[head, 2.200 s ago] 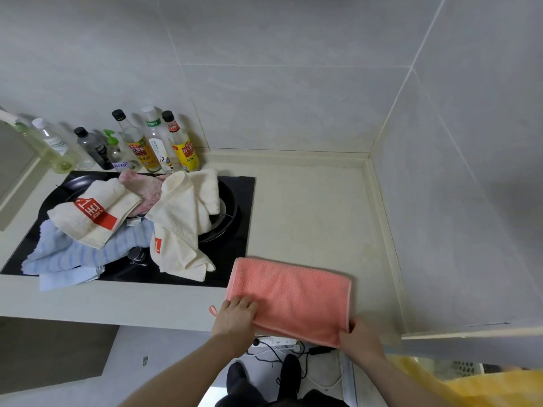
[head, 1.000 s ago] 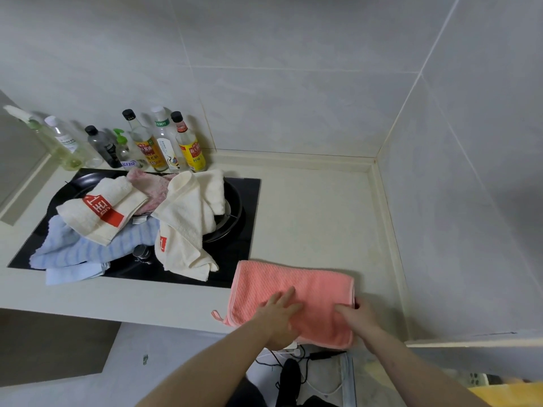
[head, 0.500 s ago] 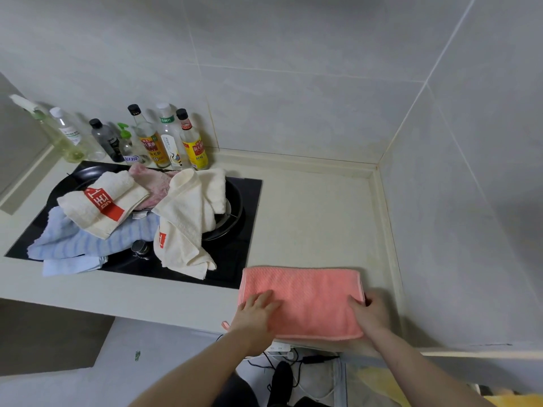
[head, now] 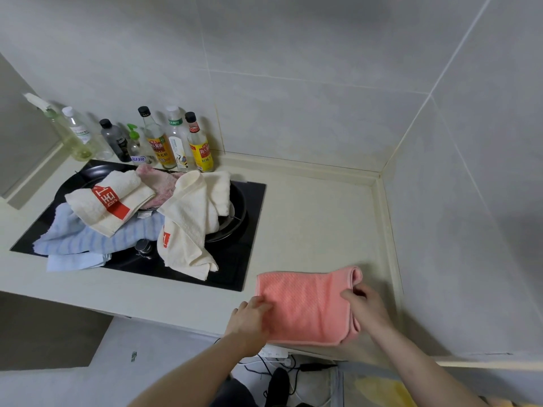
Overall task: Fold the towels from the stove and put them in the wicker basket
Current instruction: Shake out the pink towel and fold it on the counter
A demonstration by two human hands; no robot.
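Fingers [head: 351,295] of right hand [head: 367,306] curled round the right edge of the pink towel [head: 305,304], pinching the folded layers, that edge lifted slightly. Left hand [head: 249,321] resting on towel's left edge; fingers partly under a fold, grip cannot be told. Both forearms reaching in from below. Towel folded, lying at front edge of cream counter [head: 311,224], just right of black stove [head: 235,259]. On stove: cream towels [head: 191,224], blue towel [head: 73,239], in a heap. Bottles [head: 176,139] lined against grey tiled wall [head: 293,83]. Corner of room at right.
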